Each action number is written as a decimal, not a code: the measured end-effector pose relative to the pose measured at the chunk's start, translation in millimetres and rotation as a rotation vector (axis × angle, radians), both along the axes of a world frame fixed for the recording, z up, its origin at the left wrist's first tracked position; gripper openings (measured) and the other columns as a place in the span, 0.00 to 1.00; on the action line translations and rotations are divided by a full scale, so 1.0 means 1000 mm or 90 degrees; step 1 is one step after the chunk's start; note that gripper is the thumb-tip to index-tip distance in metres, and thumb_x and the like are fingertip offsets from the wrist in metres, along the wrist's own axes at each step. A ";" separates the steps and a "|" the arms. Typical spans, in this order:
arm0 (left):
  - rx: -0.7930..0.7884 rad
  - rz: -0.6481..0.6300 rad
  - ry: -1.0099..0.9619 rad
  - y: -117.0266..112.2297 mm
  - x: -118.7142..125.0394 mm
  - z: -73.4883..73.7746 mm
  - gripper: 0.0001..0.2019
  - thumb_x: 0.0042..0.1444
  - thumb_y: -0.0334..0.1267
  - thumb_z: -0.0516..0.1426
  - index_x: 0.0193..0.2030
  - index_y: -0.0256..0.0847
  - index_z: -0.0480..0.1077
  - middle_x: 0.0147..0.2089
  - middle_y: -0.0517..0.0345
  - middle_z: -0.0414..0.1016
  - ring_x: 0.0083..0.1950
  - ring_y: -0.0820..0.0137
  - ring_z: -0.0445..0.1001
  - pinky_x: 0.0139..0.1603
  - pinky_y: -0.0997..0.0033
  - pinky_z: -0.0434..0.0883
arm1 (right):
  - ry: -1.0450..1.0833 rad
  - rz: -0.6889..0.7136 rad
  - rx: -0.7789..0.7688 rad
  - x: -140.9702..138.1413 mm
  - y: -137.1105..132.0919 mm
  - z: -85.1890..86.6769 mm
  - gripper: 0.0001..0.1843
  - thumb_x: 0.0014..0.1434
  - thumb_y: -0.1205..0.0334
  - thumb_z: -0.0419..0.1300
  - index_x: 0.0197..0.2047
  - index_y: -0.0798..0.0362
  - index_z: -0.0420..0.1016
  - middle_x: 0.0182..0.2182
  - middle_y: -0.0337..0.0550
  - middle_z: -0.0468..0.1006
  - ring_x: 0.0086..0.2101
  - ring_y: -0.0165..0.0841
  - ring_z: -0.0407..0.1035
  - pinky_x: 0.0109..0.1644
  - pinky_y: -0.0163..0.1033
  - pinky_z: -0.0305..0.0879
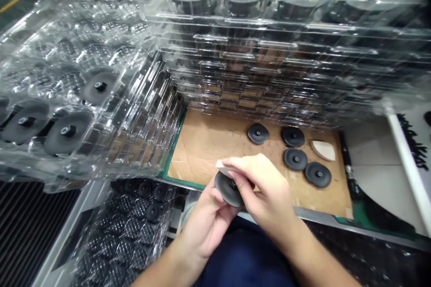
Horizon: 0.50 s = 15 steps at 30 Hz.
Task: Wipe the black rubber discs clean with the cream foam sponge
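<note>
My left hand (205, 219) holds a dark round disc (226, 190) with a centre knob from below, just over the near edge of the cardboard sheet (205, 143). My right hand (259, 188) is closed over the disc from above, its fingers pinching a small whitish piece (224, 168) against the disc's top. Several more dark discs (295, 159) lie loose on the cardboard to the right, with a white wedge-shaped pad (323, 150) beside them.
A tall stack of clear plastic trays (286, 54) holding discs stands behind the cardboard. Another clear tray stack (67, 89) with a few discs sits at left. A lower tray (134, 215) of dark parts lies near my left arm. A white bar (406, 157) runs at right.
</note>
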<state>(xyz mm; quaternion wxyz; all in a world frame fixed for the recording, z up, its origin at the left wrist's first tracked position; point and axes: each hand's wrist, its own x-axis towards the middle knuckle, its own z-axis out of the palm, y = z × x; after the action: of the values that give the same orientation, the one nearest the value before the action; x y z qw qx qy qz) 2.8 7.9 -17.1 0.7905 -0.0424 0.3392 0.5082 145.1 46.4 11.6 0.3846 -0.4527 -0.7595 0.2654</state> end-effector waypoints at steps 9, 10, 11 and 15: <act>0.069 -0.042 0.136 0.007 -0.003 0.011 0.25 0.28 0.43 0.71 0.39 0.40 0.78 0.34 0.60 0.80 0.37 0.73 0.75 0.38 0.82 0.71 | 0.059 0.027 0.039 -0.011 -0.001 0.010 0.13 0.62 0.73 0.53 0.47 0.54 0.73 0.39 0.42 0.80 0.37 0.30 0.72 0.42 0.36 0.66; 0.066 -0.038 0.157 0.008 -0.004 0.011 0.27 0.28 0.41 0.72 0.41 0.41 0.78 0.36 0.60 0.80 0.37 0.74 0.75 0.38 0.83 0.71 | 0.040 0.001 0.015 -0.012 -0.002 0.009 0.12 0.62 0.72 0.53 0.47 0.54 0.73 0.38 0.42 0.80 0.37 0.31 0.72 0.42 0.36 0.67; 0.062 -0.031 0.172 0.008 -0.005 0.010 0.27 0.28 0.40 0.72 0.42 0.43 0.78 0.37 0.61 0.80 0.37 0.75 0.75 0.38 0.85 0.71 | -0.004 -0.029 -0.008 -0.013 -0.004 0.009 0.12 0.62 0.72 0.53 0.46 0.54 0.73 0.37 0.42 0.80 0.36 0.32 0.72 0.40 0.37 0.67; 0.081 -0.016 0.188 0.010 -0.003 0.010 0.25 0.31 0.36 0.71 0.42 0.44 0.78 0.37 0.62 0.80 0.38 0.74 0.75 0.40 0.83 0.71 | 0.010 -0.034 0.039 -0.017 -0.001 0.014 0.14 0.62 0.71 0.53 0.48 0.52 0.73 0.38 0.43 0.80 0.36 0.33 0.72 0.40 0.39 0.68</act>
<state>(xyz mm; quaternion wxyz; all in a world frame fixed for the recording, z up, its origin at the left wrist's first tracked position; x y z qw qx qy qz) 0.0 17.7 -7.2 0.7394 0.0871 0.4196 0.5192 128.5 45.2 26.0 0.4112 -0.4584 -0.7518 0.2356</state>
